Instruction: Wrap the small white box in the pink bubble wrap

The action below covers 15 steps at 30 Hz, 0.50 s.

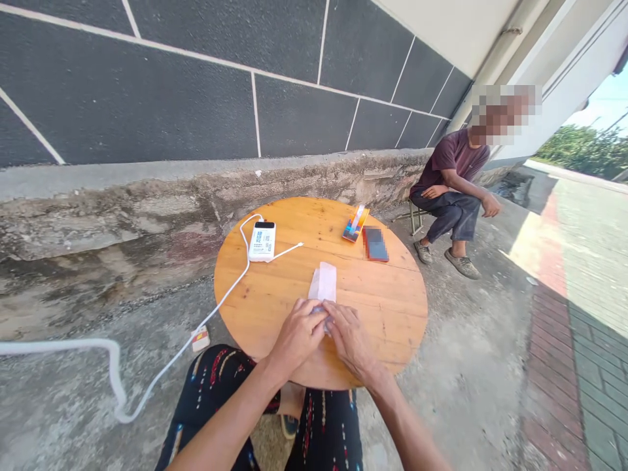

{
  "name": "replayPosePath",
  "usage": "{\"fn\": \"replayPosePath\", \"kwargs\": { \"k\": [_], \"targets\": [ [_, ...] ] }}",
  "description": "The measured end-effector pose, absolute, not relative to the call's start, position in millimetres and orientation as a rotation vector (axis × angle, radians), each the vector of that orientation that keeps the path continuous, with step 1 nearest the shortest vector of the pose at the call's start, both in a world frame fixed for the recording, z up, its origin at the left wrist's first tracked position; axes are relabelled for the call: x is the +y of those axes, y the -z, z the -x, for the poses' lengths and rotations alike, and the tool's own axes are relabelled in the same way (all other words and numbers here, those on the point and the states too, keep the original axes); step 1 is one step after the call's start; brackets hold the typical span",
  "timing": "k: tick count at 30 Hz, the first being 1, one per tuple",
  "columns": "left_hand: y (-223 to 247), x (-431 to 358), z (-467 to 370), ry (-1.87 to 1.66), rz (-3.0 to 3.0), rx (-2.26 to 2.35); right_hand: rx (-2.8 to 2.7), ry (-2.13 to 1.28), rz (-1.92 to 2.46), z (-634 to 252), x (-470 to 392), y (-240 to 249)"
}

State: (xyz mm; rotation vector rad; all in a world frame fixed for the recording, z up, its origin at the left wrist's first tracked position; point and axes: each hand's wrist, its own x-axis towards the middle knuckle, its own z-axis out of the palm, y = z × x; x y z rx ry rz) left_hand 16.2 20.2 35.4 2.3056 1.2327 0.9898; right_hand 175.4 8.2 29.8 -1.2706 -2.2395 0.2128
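Note:
A thin, pale pinkish-white folded sheet (324, 282), paper or film, lies near the middle of the round wooden table (275, 301). Both my hands meet over its near end. From the left, my left hand (301, 327) has its fingers bent and closed on that end. My right hand (349, 332) comes from the other side, its fingers curled over the same spot, with the fingertips of both hands almost touching. Something bluish and see-through shows between them, mostly covered by my fingers, and I cannot tell what it is.
On the table are a white power bank (263, 241) with a white cable (223, 301) running off left, an orange-and-blue box (355, 224) and a red-edged phone (376, 244). A small box (201, 339) lies on the ground. A person (454, 170) sits at right by the wall.

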Motion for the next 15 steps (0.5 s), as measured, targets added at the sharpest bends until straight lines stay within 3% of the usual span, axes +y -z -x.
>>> {"fn": "replayPosePath", "kwargs": {
  "k": [15],
  "targets": [
    [-26.7, 17.5, -16.3, -1.175, -2.073, 1.24, -2.208, -0.118, 1.32, -173.3, -0.6, -23.7]
  ]
}}
